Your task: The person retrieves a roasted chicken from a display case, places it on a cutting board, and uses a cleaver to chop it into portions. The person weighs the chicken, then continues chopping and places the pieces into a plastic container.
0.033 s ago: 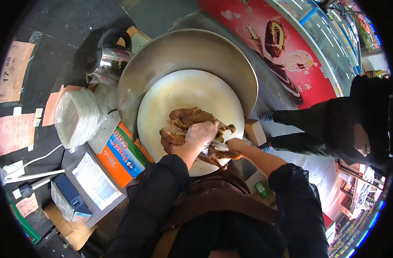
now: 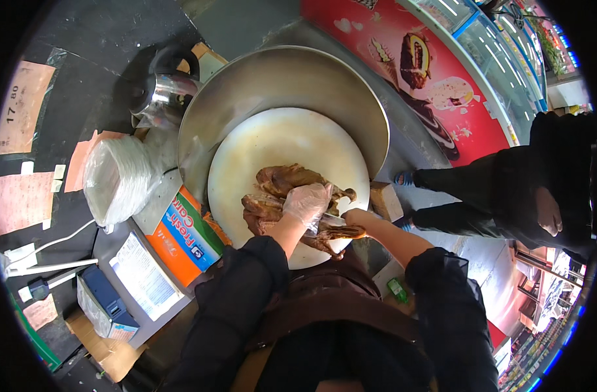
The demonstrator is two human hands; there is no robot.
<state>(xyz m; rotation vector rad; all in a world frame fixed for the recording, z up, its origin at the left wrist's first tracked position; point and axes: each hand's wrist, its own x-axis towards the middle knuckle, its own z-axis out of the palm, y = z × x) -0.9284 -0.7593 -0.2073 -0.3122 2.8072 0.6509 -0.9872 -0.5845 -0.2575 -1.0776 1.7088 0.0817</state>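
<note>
White board [image 2: 272,134], left hand [image 2: 308,204] on brown meat [image 2: 284,178], nearly unchanged

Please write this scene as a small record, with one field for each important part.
Meat: brown pieces on a round white board
Around the board: curved metal wall along the far side
Left grip: in a clear glove, on the meat
Right grip: at the right side of the meat; what it holds is hard to make out
Left side: kettle, plastic bags, colourful box, paper sheet
Right side: standing person in dark clothes, red freezer
</note>
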